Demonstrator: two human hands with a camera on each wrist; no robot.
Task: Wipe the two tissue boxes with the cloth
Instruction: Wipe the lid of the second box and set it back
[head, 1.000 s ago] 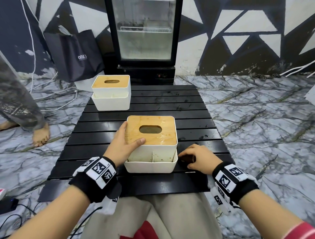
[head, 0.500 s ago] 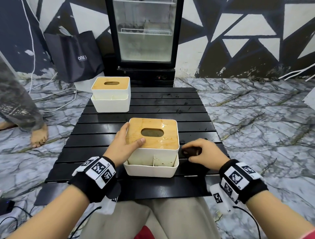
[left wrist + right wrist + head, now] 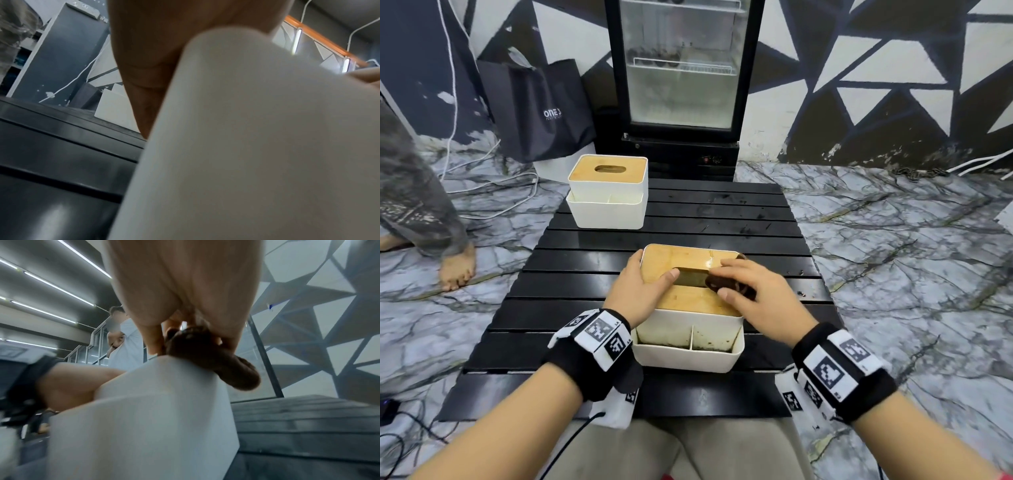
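cloth (image 3: 729,284): mostly under right hand (image 3: 760,301) | slot (image 3: 690,277): partly covered

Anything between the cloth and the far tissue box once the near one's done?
Nothing visible. The right hand presses the brown cloth on the near tissue box; the far tissue box stands back-left, with only bare black slats of the table between them.

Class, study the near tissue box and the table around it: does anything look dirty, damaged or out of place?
Yes. The near tissue box has dark grime along the bottom of its front compartments, and its wooden lid shows a wet sheen near the brown cloth. Dark specks dot the black slatted table. The far tissue box looks clean.
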